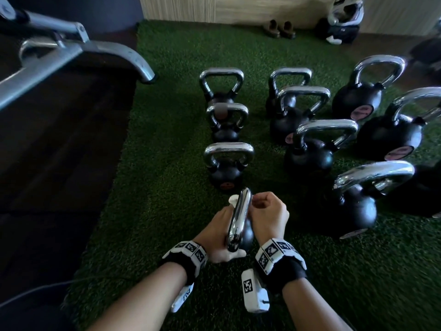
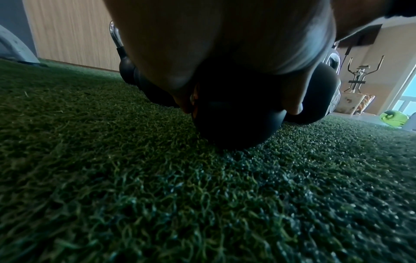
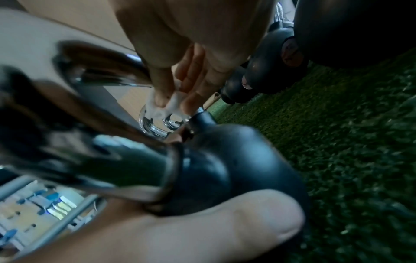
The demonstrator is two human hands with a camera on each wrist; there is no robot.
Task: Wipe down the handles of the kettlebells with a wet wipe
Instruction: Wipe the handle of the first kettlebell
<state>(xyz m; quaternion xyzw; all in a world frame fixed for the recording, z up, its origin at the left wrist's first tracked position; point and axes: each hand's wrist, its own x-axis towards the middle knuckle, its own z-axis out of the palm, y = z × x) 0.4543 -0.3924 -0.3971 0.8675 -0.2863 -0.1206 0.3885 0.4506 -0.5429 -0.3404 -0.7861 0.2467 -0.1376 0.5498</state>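
A small black kettlebell (image 1: pixel 248 236) with a chrome handle (image 1: pixel 239 220) stands on the green turf right in front of me, its handle seen edge-on. My left hand (image 1: pixel 218 232) grips it from the left, thumb under the near end; in the left wrist view the fingers wrap the black ball (image 2: pixel 236 128). My right hand (image 1: pixel 268 211) is curled at the handle's far end and pinches a white wet wipe (image 1: pixel 233 201) against the chrome. The right wrist view shows the wipe (image 3: pixel 173 102) between the fingertips (image 3: pixel 161 96), on the handle (image 3: pixel 155 124).
Several more chrome-handled kettlebells stand on the turf (image 1: pixel 167 187): a row straight ahead, nearest (image 1: pixel 228 166), and bigger ones to the right (image 1: pixel 353 201). A grey machine frame (image 1: pixel 71 48) sits on the dark floor at left. Shoes (image 1: pixel 279 28) lie by the back wall.
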